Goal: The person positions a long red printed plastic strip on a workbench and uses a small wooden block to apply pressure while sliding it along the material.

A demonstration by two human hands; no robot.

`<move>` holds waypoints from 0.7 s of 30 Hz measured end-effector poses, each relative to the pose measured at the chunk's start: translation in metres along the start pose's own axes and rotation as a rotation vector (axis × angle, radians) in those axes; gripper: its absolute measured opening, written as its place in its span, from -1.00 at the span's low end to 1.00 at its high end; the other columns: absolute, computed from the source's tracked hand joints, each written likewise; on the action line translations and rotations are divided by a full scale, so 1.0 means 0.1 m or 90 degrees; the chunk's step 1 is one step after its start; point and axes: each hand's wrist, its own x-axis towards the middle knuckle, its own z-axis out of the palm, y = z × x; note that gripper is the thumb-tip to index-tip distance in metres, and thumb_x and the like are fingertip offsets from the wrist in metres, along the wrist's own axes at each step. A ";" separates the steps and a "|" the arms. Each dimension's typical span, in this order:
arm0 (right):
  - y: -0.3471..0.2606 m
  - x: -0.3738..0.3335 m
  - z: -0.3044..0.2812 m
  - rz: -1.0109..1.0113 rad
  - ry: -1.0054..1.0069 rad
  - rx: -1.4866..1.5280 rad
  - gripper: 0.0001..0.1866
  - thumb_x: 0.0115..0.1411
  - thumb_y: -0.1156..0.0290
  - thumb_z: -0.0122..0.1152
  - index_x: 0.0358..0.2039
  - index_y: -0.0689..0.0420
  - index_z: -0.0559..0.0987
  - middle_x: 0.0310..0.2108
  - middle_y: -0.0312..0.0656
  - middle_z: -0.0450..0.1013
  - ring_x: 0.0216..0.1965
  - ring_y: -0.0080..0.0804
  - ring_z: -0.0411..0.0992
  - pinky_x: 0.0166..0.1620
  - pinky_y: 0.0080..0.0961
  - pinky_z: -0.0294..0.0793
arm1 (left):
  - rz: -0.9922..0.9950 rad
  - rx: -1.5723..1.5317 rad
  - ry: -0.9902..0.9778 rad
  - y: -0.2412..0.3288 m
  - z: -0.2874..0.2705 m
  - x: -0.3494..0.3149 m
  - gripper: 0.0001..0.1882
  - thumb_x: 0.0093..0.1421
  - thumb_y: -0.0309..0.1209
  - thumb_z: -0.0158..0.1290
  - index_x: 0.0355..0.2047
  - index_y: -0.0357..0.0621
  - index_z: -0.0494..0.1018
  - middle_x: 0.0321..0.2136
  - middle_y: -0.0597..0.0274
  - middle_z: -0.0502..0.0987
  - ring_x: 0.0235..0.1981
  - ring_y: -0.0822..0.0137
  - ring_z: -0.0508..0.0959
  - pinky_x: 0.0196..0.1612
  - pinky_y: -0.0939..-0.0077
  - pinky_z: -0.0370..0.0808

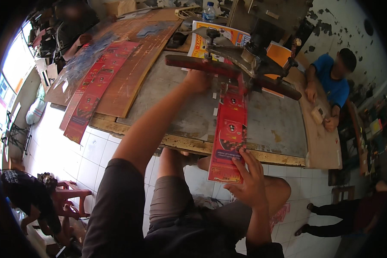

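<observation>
A long red printed strip [231, 124] runs from under the metal press [245, 58] toward me, its near end jutting past the table's front edge. My right hand [249, 178] holds that near end by its right edge, fingers on top and thumb low. My left hand [197, 81] reaches to the press's long reddish bar [189, 63], beside the far part of the strip. The bar and the hand's own back hide its fingers, so its grip cannot be made out. Small pale blocks [215, 112] lie along the strip's left side on the grey tabletop [176, 112].
More red printed strips [94, 86] lie on a brown board [146, 56] at left, near clear plastic sheets [79, 64]. A water bottle [209, 12] stands at the back. A person in blue [333, 79] works at the right; others are at the far left, lower left and lower right.
</observation>
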 end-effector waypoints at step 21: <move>0.20 0.14 -0.10 0.036 -0.072 -0.040 -0.17 0.21 -0.28 0.30 0.32 0.03 0.53 0.47 -0.04 0.29 0.48 0.03 0.22 0.43 0.16 0.10 | 0.007 -0.423 -0.237 -0.27 0.46 0.93 -0.42 0.40 -0.18 -0.03 0.36 -0.16 0.33 0.29 -0.27 0.41 0.33 -0.17 0.39 0.41 -0.01 0.26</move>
